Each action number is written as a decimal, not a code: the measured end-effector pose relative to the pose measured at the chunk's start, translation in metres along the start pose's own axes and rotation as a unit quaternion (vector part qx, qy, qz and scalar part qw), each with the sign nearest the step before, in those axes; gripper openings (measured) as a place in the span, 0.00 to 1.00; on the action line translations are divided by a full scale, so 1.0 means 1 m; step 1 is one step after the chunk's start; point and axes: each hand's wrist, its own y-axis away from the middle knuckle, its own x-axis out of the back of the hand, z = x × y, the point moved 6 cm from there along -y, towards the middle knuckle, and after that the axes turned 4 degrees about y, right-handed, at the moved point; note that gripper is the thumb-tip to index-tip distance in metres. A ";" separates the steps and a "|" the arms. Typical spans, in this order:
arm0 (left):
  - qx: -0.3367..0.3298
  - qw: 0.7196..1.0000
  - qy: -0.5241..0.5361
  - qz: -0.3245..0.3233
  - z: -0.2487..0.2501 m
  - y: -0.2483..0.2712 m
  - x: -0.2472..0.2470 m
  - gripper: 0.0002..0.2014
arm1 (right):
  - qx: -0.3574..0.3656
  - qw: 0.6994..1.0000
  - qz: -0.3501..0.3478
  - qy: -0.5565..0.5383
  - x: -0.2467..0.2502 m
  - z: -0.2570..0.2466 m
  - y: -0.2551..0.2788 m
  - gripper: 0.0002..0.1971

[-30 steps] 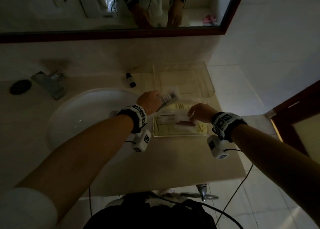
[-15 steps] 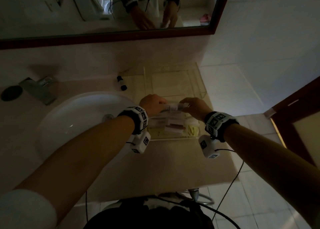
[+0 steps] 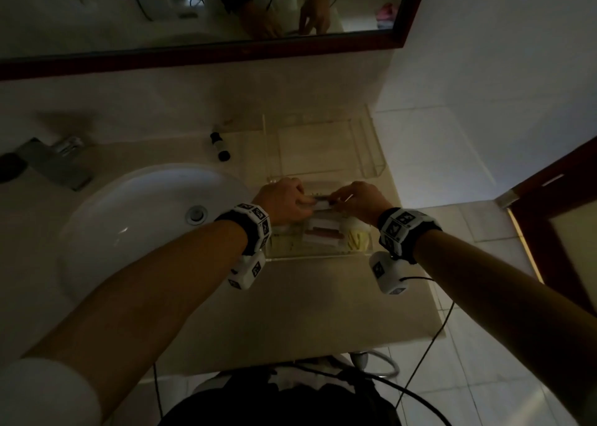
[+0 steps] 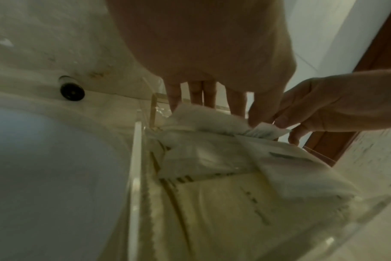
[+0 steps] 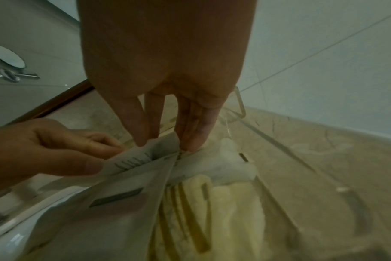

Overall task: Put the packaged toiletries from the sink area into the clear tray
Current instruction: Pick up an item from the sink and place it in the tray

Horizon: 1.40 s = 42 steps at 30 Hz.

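While a second ago my left hand [image 3: 284, 199] held the packet [image 3: 321, 203] alone above the tray [image 3: 318, 255], both hands now pinch it, one end each, low over the packets already inside. I judge it about to be laid in. My right hand [image 3: 358, 199] hides its grip from the head view; the right wrist view shows its fingertips [image 5: 191, 141] nipping the packet's edge, and the left wrist view shows the bottle [image 4: 71, 88] left on the counter.

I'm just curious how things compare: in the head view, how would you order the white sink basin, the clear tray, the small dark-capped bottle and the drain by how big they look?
Largest to smallest:
1. white sink basin
2. clear tray
3. small dark-capped bottle and drain: these look alike, so no ranking.
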 end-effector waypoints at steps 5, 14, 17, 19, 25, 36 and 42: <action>0.006 1.000 -0.009 0.018 0.001 -0.003 0.000 0.13 | -0.024 0.999 0.013 0.040 -0.007 -0.001 -0.007 0.11; 0.021 0.999 0.001 0.050 0.001 -0.003 -0.002 0.16 | -0.090 0.989 0.044 0.105 -0.013 -0.002 -0.017 0.20; 0.021 0.998 0.005 0.051 -0.001 -0.002 -0.003 0.13 | -0.093 0.994 0.054 0.035 -0.015 0.000 -0.020 0.17; 0.014 0.999 0.008 0.051 -0.001 0.000 -0.004 0.12 | -0.092 0.994 0.062 0.012 -0.014 0.000 -0.021 0.16; 0.012 0.998 0.035 0.044 -0.005 0.001 -0.005 0.13 | -0.078 0.995 0.034 0.060 -0.014 0.001 -0.022 0.14; 0.020 1.000 -0.018 0.009 -0.003 0.007 -0.008 0.20 | -0.045 0.994 0.013 0.102 -0.024 -0.001 -0.023 0.21; 0.035 0.998 -0.044 0.029 -0.001 0.007 -0.009 0.21 | -0.042 0.997 0.022 0.064 -0.018 0.002 -0.022 0.12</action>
